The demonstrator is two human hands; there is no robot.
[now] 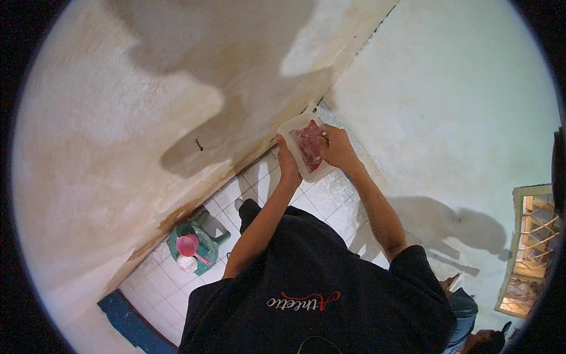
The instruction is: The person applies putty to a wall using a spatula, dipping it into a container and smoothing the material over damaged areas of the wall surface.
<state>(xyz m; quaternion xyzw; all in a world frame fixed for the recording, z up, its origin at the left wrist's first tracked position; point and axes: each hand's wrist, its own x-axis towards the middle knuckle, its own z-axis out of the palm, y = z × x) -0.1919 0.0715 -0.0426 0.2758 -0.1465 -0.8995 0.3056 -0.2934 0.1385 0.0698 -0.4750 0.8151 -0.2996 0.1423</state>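
Note:
My left hand (287,159) grips the side of a translucent plastic container (296,123), held up near the wall corner. Inside it lies a dark red, crumpled item (308,141) flecked with white, its material unclear. My right hand (337,146) is at the container's right side, fingers bent in over the red item and touching it; whether it grips the item is hard to tell.
Stained walls (106,106) meet behind the container over white floor tiles (159,277). At lower left are a green plastic stool (209,252) with a pink dipper (187,243) and a blue ledge (124,312). Another person (463,318) and a grilled window (530,248) are at right.

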